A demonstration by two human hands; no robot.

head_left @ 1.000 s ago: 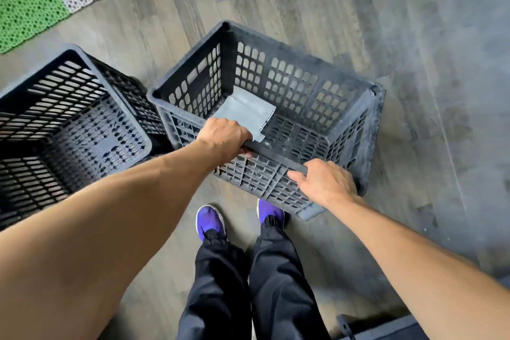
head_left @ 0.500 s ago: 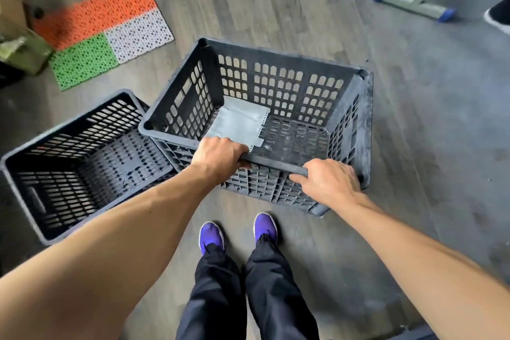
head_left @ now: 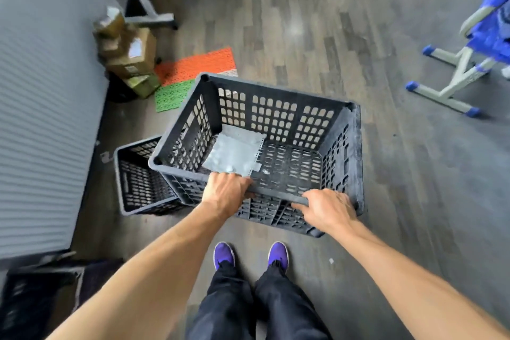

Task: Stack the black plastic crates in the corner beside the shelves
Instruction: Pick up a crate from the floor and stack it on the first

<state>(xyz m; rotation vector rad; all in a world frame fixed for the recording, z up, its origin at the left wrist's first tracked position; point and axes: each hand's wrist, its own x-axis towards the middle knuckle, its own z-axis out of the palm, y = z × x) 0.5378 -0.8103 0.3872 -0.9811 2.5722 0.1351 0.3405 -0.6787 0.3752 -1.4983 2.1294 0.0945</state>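
Note:
I hold a black plastic crate (head_left: 276, 119) off the floor by its near rim. My left hand (head_left: 225, 192) grips the rim left of centre and my right hand (head_left: 328, 210) grips it towards the right corner. A grey sheet (head_left: 234, 153) lies on the crate's bottom. A second black crate (head_left: 138, 182) stands on the floor to the left, partly hidden under the held one. Another dark crate (head_left: 30, 303) shows at the bottom left corner, blurred.
A grey ribbed surface (head_left: 41, 119) fills the left side. Cardboard boxes (head_left: 129, 55) and an orange and green mat (head_left: 190, 74) lie beyond the crates. A white stand with blue feet (head_left: 452, 83) is at the right. My purple shoes (head_left: 248, 255) are on the wood floor.
The held crate has risen and now overlaps the floor crate. My view has pulled back, bringing in the ribbed surface, the boxes and more of the stand.

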